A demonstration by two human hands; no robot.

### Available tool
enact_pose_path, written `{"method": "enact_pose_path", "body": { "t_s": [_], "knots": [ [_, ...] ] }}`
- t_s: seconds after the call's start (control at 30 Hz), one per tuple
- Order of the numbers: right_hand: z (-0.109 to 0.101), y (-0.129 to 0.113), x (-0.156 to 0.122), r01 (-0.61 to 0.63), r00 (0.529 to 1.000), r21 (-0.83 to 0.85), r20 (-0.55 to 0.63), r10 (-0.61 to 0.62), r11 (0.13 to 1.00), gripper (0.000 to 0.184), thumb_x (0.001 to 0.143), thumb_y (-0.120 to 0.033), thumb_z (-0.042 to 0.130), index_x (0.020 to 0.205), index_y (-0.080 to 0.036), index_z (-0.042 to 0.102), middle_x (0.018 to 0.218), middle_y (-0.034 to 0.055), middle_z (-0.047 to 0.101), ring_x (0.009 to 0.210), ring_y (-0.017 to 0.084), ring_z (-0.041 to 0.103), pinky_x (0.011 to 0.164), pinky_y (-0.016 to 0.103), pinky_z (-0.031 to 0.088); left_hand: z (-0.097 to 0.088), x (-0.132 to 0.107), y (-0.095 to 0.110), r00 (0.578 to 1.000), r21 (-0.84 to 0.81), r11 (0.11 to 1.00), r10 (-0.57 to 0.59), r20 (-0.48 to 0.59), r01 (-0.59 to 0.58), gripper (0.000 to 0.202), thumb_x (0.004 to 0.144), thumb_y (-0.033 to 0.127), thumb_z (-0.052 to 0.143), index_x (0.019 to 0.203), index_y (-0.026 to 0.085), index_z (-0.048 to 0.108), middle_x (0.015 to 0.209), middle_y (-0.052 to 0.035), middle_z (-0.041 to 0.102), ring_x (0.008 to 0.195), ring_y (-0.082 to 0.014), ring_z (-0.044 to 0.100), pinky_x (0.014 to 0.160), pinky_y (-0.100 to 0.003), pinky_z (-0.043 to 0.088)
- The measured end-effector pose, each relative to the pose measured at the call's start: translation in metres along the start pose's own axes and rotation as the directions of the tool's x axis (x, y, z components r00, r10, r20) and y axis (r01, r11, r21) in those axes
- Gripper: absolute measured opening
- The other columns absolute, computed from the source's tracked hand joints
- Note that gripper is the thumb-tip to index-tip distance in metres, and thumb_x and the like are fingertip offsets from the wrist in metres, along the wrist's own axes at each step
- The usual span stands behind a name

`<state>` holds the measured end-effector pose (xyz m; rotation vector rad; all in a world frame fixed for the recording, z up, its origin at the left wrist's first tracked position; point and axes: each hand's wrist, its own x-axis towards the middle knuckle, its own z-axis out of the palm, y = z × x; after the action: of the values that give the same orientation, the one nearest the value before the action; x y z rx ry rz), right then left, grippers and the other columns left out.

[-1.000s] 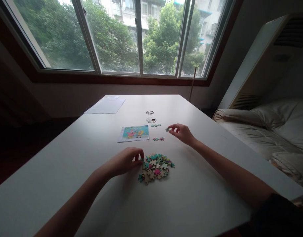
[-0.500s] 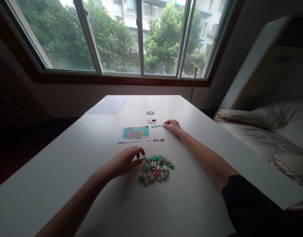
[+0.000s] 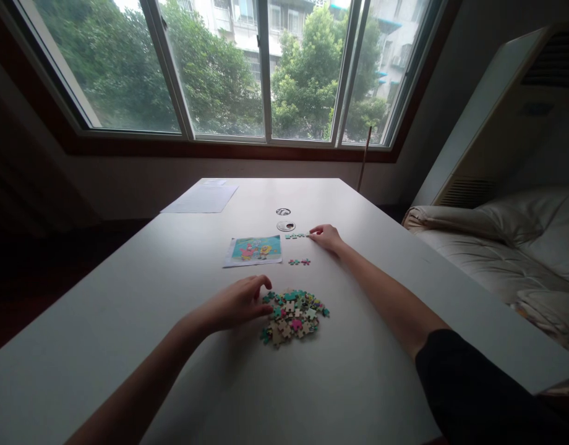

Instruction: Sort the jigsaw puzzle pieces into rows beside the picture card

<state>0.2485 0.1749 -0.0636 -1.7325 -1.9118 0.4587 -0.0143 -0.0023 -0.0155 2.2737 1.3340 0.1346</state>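
Note:
A heap of jigsaw puzzle pieces (image 3: 291, 318), mixed green, tan and pink, lies on the white table. My left hand (image 3: 238, 303) is at the heap's left edge, thumb and forefinger apart, with the thumb reaching the outer pieces. Farther off, a short row of pale green puzzle pieces (image 3: 294, 236) lies on the table. At the row's right end, the fingertips of my right hand (image 3: 327, 237) are pinched on a puzzle piece, which they partly hide. Between heap and row lies a shorter strip of pink and green pieces (image 3: 299, 262).
A cartoon reference picture (image 3: 255, 248) lies left of the rows. Two round discs (image 3: 285, 227) sit beyond them. White papers (image 3: 201, 198) rest at the table's far left. A cream sofa (image 3: 488, 247) stands along the right side, and a window is ahead.
My left thumb has moved slightly right, onto the edge of the heap, and the gap to the forefinger looks wider. My right hand stays at the row's end.

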Motion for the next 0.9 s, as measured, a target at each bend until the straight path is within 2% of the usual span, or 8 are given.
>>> {"method": "enact_pose_path", "body": {
  "t_s": [0.4,0.63,0.77,0.9],
  "knots": [
    [-0.005,-0.003,-0.004,-0.015,1.0,0.029,0.024,0.014,0.999,0.028,0.068,-0.034,0.063,0.093,-0.021,0.068,0.086,0.0038,0.065,0.073,0.012,0.058,0.067,0.021,0.042,0.002,0.001,-0.003,1.0,-0.004,1.0,-0.003,0.008,0.003,0.041,0.069,0.047,0.055,0.101,0.023,0.049,0.083,-0.0017,0.053,0.075,-0.018,0.05,0.065,-0.026,0.037],
    [-0.006,-0.002,-0.006,0.006,1.0,0.04,0.021,-0.007,0.999,0.03,0.069,-0.031,0.061,0.096,-0.019,0.066,0.086,0.0043,0.065,0.074,0.013,0.058,0.067,0.021,0.042,-0.002,-0.001,-0.005,0.999,-0.049,0.999,-0.006,0.05,0.008,0.042,0.069,0.045,0.055,0.103,0.021,0.048,0.082,-0.001,0.051,0.071,-0.0159,0.048,0.064,-0.025,0.038],
    [-0.013,-0.003,-0.016,0.045,0.999,0.049,0.023,-0.046,0.998,0.029,0.073,-0.027,0.056,0.098,-0.017,0.065,0.086,0.0042,0.065,0.074,0.012,0.058,0.068,0.021,0.042,-0.005,-0.002,-0.01,0.997,-0.084,0.996,-0.016,0.078,0.022,0.044,0.069,0.044,0.055,0.106,0.022,0.047,0.083,-0.0006,0.051,0.071,-0.0153,0.049,0.063,-0.025,0.039],
    [-0.022,-0.008,-0.041,0.101,0.994,0.051,0.039,-0.103,0.994,0.026,0.073,-0.026,0.054,0.095,-0.017,0.065,0.083,0.0033,0.066,0.069,0.012,0.057,0.066,0.022,0.042,-0.01,-0.005,-0.016,0.995,-0.073,0.997,-0.019,0.096,0.026,0.036,0.07,0.042,0.054,0.1,0.023,0.048,0.084,-0.0005,0.054,0.071,-0.0151,0.05,0.062,-0.024,0.039]
  ]
}}
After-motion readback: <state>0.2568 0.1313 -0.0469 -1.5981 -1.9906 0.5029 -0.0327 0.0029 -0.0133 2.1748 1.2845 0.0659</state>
